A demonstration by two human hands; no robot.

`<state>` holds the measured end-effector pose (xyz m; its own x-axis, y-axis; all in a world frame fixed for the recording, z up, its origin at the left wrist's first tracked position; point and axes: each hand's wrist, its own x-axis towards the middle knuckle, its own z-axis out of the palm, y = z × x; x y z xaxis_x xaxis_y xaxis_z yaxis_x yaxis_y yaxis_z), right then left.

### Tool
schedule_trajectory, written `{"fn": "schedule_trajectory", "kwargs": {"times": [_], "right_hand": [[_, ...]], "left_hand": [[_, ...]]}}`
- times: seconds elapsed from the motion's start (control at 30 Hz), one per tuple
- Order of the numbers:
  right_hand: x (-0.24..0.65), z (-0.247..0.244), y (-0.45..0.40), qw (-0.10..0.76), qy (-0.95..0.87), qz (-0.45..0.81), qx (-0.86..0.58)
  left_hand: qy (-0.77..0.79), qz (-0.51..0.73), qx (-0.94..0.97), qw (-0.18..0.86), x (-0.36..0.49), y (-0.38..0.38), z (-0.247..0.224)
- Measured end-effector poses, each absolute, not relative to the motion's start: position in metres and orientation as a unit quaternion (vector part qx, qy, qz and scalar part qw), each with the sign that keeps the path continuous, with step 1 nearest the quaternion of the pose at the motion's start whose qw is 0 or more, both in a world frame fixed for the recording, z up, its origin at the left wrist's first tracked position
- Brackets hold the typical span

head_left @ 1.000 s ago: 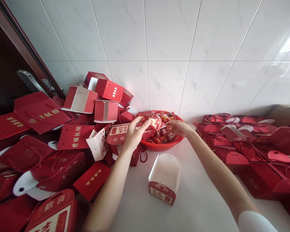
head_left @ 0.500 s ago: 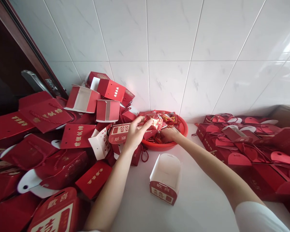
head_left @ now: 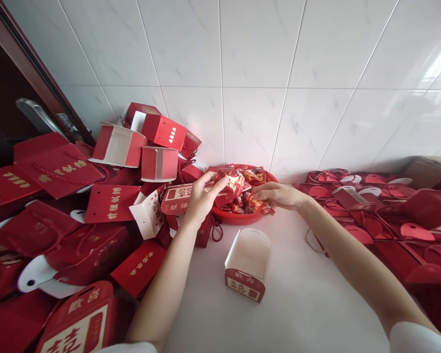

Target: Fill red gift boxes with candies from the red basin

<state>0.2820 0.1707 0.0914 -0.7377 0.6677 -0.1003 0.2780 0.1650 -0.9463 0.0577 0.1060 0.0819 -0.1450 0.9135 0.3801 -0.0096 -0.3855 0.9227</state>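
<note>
My left hand [head_left: 203, 196] is closed on shiny red-and-gold wrapped candies [head_left: 233, 181] above the left part of a red plastic basket [head_left: 238, 219]. Wrapped sweets of several kinds lie in that basket. At its right side, my right hand [head_left: 279, 195] pinches a small red-and-orange packet [head_left: 255, 202] just over the other sweets. In front of the basket an open box [head_left: 247, 264], white inside with a red front and gold print, stands upright on the white table [head_left: 294, 299]. Neither hand touches this box.
Red gift boxes [head_left: 113, 203] with cord handles are heaped on the left. More red boxes [head_left: 393, 255] stand in rows on the right, near a brown carton [head_left: 426, 169]. A white tiled wall [head_left: 253, 122] rises behind; a door handle [head_left: 38, 115] shows at the upper left.
My right hand has come up out of the sweets and moved right, now with a small packet in its fingers. The left hand still holds its candies. The view has shifted slightly.
</note>
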Motion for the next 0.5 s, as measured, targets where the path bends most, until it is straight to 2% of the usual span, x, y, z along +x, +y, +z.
{"fn": "schedule_trajectory", "kwargs": {"times": [0.1,0.2,0.27,0.37,0.5], "right_hand": [[0.28,0.113,0.136,0.066,-0.827,0.505,-0.24],[0.273,0.123,0.108,-0.007,-0.867,0.428,-0.254],[0.269,0.123,0.097,0.002,-0.885,0.37,-0.282],[0.268,0.115,0.091,0.068,-0.904,0.297,-0.3],[0.27,0.097,0.089,0.098,-0.883,0.187,-0.419]], "left_hand": [[0.413,0.632,0.551,0.356,0.058,0.107,0.08],[0.413,0.629,0.558,0.349,0.061,0.106,0.08],[0.41,0.626,0.561,0.355,0.063,0.104,0.08],[0.405,0.621,0.566,0.361,0.065,0.102,0.082],[0.406,0.604,0.58,0.365,0.066,0.099,0.084]]}}
